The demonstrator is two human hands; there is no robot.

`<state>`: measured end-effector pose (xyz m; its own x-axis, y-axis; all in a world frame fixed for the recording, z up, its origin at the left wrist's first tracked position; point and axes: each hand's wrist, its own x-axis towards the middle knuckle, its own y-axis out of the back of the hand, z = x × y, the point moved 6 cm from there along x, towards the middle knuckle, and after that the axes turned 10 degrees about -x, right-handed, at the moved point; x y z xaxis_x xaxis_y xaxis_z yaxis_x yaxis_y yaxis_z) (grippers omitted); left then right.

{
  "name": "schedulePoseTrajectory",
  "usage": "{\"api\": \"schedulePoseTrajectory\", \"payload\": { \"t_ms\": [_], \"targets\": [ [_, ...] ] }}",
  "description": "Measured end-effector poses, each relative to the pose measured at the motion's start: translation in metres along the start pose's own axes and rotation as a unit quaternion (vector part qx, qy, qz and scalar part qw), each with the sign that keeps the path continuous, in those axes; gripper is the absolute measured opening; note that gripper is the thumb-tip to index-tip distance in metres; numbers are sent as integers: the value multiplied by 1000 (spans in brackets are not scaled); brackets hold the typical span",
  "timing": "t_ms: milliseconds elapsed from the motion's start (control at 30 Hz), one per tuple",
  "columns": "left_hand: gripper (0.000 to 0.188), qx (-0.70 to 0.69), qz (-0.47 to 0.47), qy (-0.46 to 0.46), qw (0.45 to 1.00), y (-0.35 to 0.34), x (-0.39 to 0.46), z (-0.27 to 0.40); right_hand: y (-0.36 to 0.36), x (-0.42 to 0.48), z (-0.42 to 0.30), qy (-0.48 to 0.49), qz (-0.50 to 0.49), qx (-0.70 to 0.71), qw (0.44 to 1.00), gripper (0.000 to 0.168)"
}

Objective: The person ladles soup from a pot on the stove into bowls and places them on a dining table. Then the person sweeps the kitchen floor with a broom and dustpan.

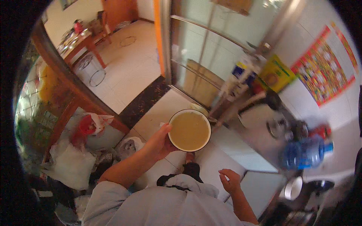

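Note:
My left hand point(161, 143) grips the near left side of a round bowl point(209, 132) with a pale inside and a dark rim line. The thumb rests at its rim, and the fingers go out of sight beneath. A cloudy yellowish-brown liquid point(189, 130) fills the bowl almost to the brim; its surface looks roughly level. Down at my right side hangs my right hand point(230, 180), holding nothing. Its fingers are loosely curled, with a small gap at the thumb. Under the bowl, one foot point(189, 157) shows on the tiled floor point(174, 161).
Ahead left, a dark threshold strip point(144, 99) crosses a doorway to a room with a wooden table point(84, 43). A glass door point(195, 42) stands to its right. Plastic bags point(72, 165) crowd my left. A blue water jug point(304, 152) and white bowl point(293, 188) are at right.

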<state>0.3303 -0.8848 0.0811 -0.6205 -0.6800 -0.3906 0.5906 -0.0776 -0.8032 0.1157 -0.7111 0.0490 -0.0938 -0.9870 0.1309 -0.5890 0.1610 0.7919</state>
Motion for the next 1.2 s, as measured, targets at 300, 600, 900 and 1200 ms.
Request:
{"api": "schedulePoseTrajectory", "payload": {
  "t_ms": [300, 600, 900, 1200],
  "targets": [
    [45, -97, 81, -140, 982, 89, 85, 213, -114, 285, -25, 103, -108, 77, 986, 12],
    [43, -131, 137, -238, 952, 210, 150, 450, -260, 557, -152, 228, -228, 61, 944, 14],
    [44, -126, 170, -296, 931, 333, 175, 720, -439, 705, -91, 21, -301, -53, 952, 28],
    [47, -199, 224, -402, 865, 449, 192, 929, -552, 916, -72, -20, -518, -73, 852, 28]
  ]
}}
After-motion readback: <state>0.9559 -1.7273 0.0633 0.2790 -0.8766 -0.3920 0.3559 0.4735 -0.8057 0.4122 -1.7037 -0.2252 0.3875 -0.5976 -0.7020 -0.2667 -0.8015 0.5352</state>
